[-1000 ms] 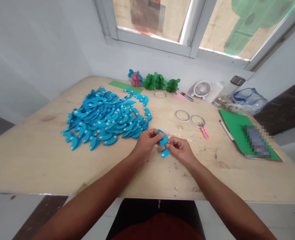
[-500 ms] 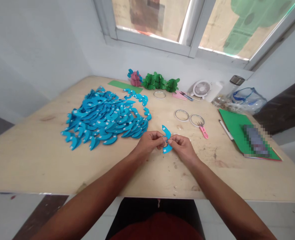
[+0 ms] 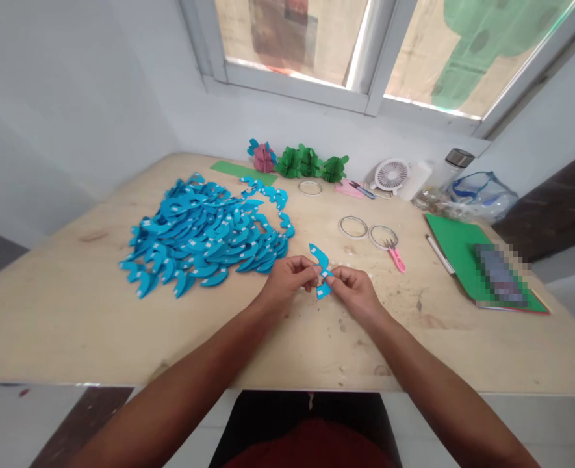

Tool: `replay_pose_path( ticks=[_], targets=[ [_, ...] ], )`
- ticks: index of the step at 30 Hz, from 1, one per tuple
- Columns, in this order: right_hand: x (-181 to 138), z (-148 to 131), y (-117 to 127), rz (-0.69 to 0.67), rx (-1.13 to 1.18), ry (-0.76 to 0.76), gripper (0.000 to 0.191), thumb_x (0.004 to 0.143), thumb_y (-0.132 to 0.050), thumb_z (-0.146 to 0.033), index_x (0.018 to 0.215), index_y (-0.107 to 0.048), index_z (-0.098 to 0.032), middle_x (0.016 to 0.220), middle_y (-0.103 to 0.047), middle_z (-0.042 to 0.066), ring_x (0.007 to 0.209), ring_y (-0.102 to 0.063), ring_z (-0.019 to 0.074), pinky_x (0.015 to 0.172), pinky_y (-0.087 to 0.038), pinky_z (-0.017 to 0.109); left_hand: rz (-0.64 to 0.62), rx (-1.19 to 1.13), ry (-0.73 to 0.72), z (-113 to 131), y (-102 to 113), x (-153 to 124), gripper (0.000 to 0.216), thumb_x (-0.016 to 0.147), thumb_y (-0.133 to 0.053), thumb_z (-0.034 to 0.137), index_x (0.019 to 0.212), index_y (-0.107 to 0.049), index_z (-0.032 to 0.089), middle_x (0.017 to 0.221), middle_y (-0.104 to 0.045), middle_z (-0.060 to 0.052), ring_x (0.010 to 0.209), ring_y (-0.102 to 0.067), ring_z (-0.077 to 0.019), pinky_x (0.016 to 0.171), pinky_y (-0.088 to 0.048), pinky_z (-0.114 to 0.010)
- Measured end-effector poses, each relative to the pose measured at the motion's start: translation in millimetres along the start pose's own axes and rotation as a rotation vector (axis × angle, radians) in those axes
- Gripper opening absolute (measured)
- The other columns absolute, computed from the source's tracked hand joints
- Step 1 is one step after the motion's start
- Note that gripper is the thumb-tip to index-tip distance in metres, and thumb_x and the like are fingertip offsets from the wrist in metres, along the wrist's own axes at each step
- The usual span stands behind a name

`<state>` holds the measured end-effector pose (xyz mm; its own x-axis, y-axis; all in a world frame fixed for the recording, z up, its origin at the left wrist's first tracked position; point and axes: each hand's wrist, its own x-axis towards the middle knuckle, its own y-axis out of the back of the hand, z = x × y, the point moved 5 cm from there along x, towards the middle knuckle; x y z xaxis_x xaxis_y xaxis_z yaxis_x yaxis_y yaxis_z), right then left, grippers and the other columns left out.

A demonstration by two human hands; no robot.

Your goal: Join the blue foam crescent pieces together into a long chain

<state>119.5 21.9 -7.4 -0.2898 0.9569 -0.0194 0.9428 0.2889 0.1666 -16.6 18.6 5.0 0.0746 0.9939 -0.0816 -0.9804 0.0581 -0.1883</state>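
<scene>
Between both hands is a blue curved paper cutout (image 3: 320, 255) with small white squares on it. My left hand (image 3: 293, 278) pinches its left side with thumb and forefinger. On the other side, the fingers of my right hand (image 3: 353, 286) are closed on the same cutout near its middle. It is held just above the table, and the fingertips hide part of it. To the left lies a large heap of similar blue paper cutouts (image 3: 209, 227), many bearing white squares.
Tape rolls (image 3: 353, 227) and pink-handled snips (image 3: 395, 255) lie beyond my right hand. Green folded-paper pieces (image 3: 309, 162) and a small white fan (image 3: 392, 176) stand along the wall. A green sheet (image 3: 455, 244), a pen (image 3: 440, 253) and a bottle (image 3: 455, 166) are at right.
The blue cutout has turned slightly in my fingers, its upper tip shifting left, and a white square at its middle now shows. Both hands keep their hold. The camera view has shifted slightly.
</scene>
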Motion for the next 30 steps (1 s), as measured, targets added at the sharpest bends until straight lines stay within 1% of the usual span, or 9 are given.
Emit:
replay_pose_path(
  ticks=[2,5,8,13,20,25,27,28,30],
  targets=[
    [-0.5,-1.0,-0.4,-0.009,0.011,0.005,0.027,0.076,-0.059,-0.039,0.063,-0.058,-0.016,0.052,-0.045,-0.004,0.049,-0.036,0.0086,0.047,-0.028,0.022,-0.001,-0.001,-0.005,0.6,0.3,-0.5,0.019,0.065,-0.066,0.025,0.052,-0.057,0.014,0.051,-0.057,0.002,0.049,-0.048,-0.0080,0.051,-0.038,-0.021],
    [-0.8,-2.3,-0.4,-0.012,0.065,0.017,0.024,0.077,-0.059,-0.038,0.068,-0.061,-0.016,0.061,-0.055,-0.001,0.056,-0.046,0.0108,0.053,-0.035,0.023,-0.009,0.009,-0.006,0.0,0.4,-0.5,0.019,0.065,-0.066,0.026,0.053,-0.057,0.014,0.050,-0.057,0.002,0.048,-0.048,-0.0079,0.051,-0.038,-0.021],
    [-0.2,-2.4,1.9,0.038,0.145,0.026,0.021,0.076,-0.061,-0.037,0.073,-0.062,-0.016,0.066,-0.060,0.000,0.060,-0.051,0.0121,0.058,-0.039,0.025,-0.063,0.052,0.016,-2.4,-2.5,-0.5,0.018,0.065,-0.065,0.026,0.054,-0.057,0.014,0.051,-0.059,0.001,0.047,-0.048,-0.0082,0.050,-0.038,-0.022],
    [0.2,-1.8,3.1,0.093,0.240,-0.005,0.022,0.071,-0.065,-0.038,0.073,-0.062,-0.017,0.061,-0.059,-0.001,0.054,-0.050,0.0113,0.053,-0.039,0.024,-0.170,0.134,0.080,-5.8,-9.9,-2.2,0.018,0.063,-0.065,0.027,0.054,-0.058,0.014,0.048,-0.057,0.001,0.046,-0.048,-0.0088,0.048,-0.037,-0.022],
    [0.8,-0.7,2.7,0.100,0.221,-0.019,0.022,0.070,-0.065,-0.039,0.069,-0.061,-0.017,0.057,-0.056,-0.002,0.051,-0.047,0.0102,0.051,-0.038,0.023,-0.165,0.205,0.060,-4.5,-9.8,-2.9,0.016,0.062,-0.065,0.026,0.054,-0.058,0.013,0.050,-0.056,0.002,0.048,-0.049,-0.0088,0.049,-0.037,-0.021],
    [0.9,-1.6,3.6,0.113,0.199,-0.001,0.022,0.069,-0.065,-0.037,0.068,-0.061,-0.016,0.058,-0.056,-0.001,0.052,-0.047,0.0100,0.051,-0.038,0.023,-0.200,0.259,0.035,-8.1,-11.7,-2.9,0.015,0.064,-0.063,0.025,0.056,-0.059,0.014,0.052,-0.057,0.001,0.049,-0.051,-0.0099,0.050,-0.040,-0.022],
    [0.9,-1.1,4.8,0.135,0.209,-0.002,0.021,0.069,-0.065,-0.036,0.067,-0.061,-0.016,0.056,-0.055,-0.002,0.051,-0.046,0.0095,0.049,-0.036,0.022,-0.180,0.310,-0.021,-7.6,-10.7,-3.6,0.013,0.067,-0.063,0.027,0.065,-0.061,0.014,0.058,-0.060,0.000,0.053,-0.054,-0.0113,0.052,-0.042,-0.023],
    [0.9,-0.4,5.5,0.146,0.213,-0.006,0.020,0.070,-0.065,-0.035,0.067,-0.060,-0.016,0.055,-0.054,-0.002,0.050,-0.045,0.0091,0.049,-0.035,0.022,-0.143,0.346,-0.071,-5.9,-9.1,-4.2,0.013,0.069,-0.063,0.027,0.072,-0.062,0.015,0.063,-0.062,-0.001,0.055,-0.055,-0.0121,0.053,-0.043,-0.024],
    [0.9,1.2,6.6,0.163,0.205,-0.016,0.020,0.070,-0.064,-0.035,0.067,-0.061,-0.016,0.054,-0.053,-0.003,0.048,-0.043,0.0085,0.047,-0.033,0.022,-0.002,0.440,-0.222,1.8,-3.1,-6.9,0.015,0.071,-0.062,0.028,0.081,-0.062,0.016,0.071,-0.063,-0.002,0.061,-0.057,-0.0129,0.057,-0.045,-0.025]
  ],
)
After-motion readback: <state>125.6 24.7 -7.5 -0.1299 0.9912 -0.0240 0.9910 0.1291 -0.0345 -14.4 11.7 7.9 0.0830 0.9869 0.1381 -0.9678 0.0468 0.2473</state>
